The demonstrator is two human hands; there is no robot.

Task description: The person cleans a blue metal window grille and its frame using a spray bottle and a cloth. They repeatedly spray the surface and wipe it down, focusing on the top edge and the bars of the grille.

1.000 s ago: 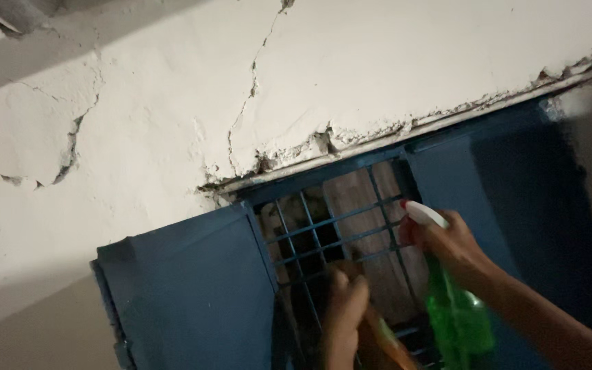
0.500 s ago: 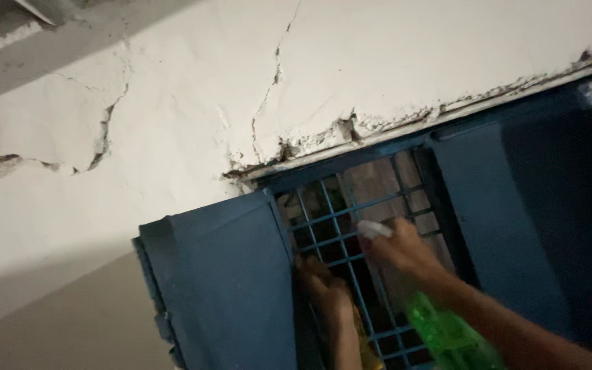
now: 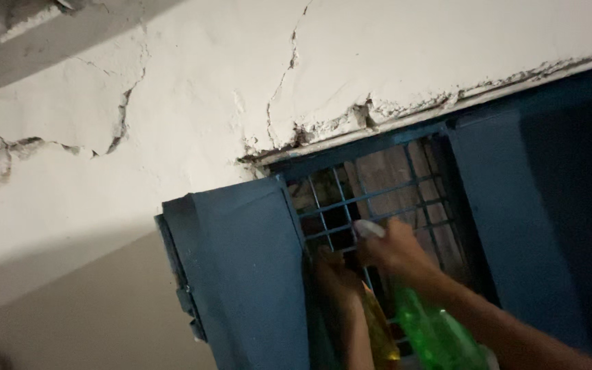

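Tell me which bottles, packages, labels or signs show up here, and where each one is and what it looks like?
Green spray bottle: translucent green body, white nozzle, held in the right hand at the blue window grille.
Yellowish cloth or packet: below the left hand, too blurred to identify.
No labels, signs or screens can be made out.

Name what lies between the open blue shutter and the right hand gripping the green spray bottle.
In the head view, the left hand on the grille, with a yellow cloth.

Two hands (image 3: 337,274), one green spray bottle (image 3: 433,336), one yellow cloth (image 3: 380,332), two blue shutters (image 3: 241,267), one grille (image 3: 378,199)
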